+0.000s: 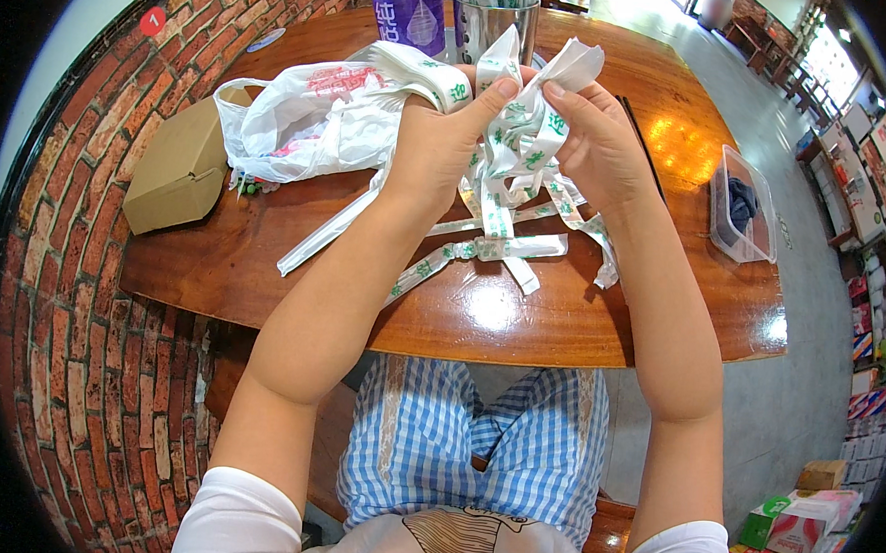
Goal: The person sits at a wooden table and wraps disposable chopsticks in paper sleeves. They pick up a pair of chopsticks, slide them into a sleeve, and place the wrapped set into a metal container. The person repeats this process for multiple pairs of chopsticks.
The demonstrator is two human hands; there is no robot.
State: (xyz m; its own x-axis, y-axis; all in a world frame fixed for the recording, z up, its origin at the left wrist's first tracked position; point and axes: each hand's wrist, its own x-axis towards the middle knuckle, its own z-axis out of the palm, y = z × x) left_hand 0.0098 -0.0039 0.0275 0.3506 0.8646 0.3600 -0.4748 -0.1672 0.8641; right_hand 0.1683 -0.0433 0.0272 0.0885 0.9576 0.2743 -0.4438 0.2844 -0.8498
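Note:
Printed chopstick wrappers, white with green characters, hang bunched and crumpled between my two hands above the wooden table. My left hand holds a folded sheaf of wrappers between palm and fingers, its thumb pressing on another strip. Between thumb and fingers, my right hand pinches the pleated end of a wrapper. More loose wrappers, some twisted or knotted, lie on the tabletop below. The fingers of my left hand are partly hidden behind the paper.
Left of my hands are a white plastic bag and a cardboard box. Behind them stand a purple-labelled bottle and a metal canister of wrapped sticks. Dark chopsticks and a clear plastic tub are at right.

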